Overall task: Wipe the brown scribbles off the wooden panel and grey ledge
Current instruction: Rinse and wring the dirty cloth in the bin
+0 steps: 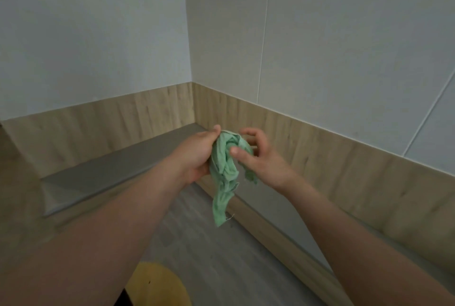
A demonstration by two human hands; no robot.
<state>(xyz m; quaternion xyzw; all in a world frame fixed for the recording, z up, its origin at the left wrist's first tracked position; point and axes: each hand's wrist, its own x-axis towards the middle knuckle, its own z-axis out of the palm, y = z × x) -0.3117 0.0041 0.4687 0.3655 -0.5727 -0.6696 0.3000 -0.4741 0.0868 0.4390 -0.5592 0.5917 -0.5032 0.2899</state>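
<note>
Grip: left hand (197, 155), right hand (262, 158) clutch green cloth (225, 172) | hanging free beside grey ledge (110, 175)

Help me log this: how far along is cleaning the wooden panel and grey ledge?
Done, apparently: no brown marks show on the light wooden panel or the flat grey ledge. In hand: the crumpled green cloth, gripped by the left hand and pinched by the right hand, off both surfaces. Left: perhaps nothing, unless marks lie outside view.

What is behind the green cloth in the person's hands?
Behind the green cloth stands the wooden panel, with the grey ledge ending at its left. The panel patch behind the cloth is covered, so marks there cannot be seen.
</note>
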